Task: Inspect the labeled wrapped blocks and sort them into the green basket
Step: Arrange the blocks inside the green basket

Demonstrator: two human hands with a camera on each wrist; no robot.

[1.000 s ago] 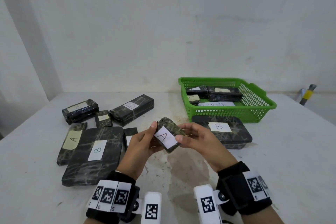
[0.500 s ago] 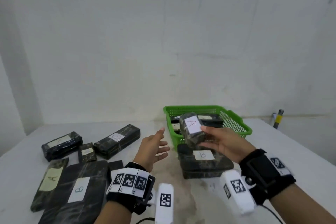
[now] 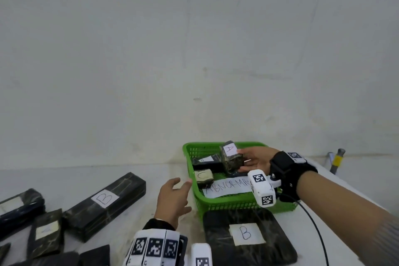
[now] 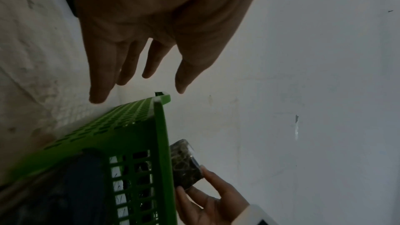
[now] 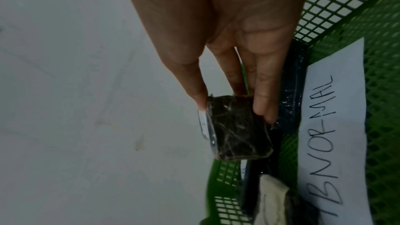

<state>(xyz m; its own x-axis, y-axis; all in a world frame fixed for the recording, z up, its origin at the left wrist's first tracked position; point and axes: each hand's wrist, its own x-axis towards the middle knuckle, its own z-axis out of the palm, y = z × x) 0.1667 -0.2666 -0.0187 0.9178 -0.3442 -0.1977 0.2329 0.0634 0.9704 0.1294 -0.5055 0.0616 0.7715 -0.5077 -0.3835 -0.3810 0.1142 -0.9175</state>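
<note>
Partly done: three blocks (image 3: 202, 176) already inside green basket (image 3: 237, 204) at table's (image 3: 345, 211) far right. Right hand (image 3: 254, 160) pinching block marked A (image 3: 230, 157) above basket, unreleased. Left hand (image 3: 172, 197) empty, fingers relaxed, beside basket. Six-odd blocks (image 3: 103, 202) left unsorted on near-left table.

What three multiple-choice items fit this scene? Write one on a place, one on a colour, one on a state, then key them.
1. Where is the small dark wrapped block labelled A?
A. On the table
B. Held over the green plastic mesh basket
C. Under the flat block

2. What colour is the paper strip reading ABNORMAL?
A. White
B. Yellow
C. Green

3. What is the left hand doing?
A. Gripping the basket
B. Pinching a label
C. Open, holding nothing

Key: B, the right hand pinches it above the basket; A, the strip is white; C, its fingers are spread and empty.
</note>
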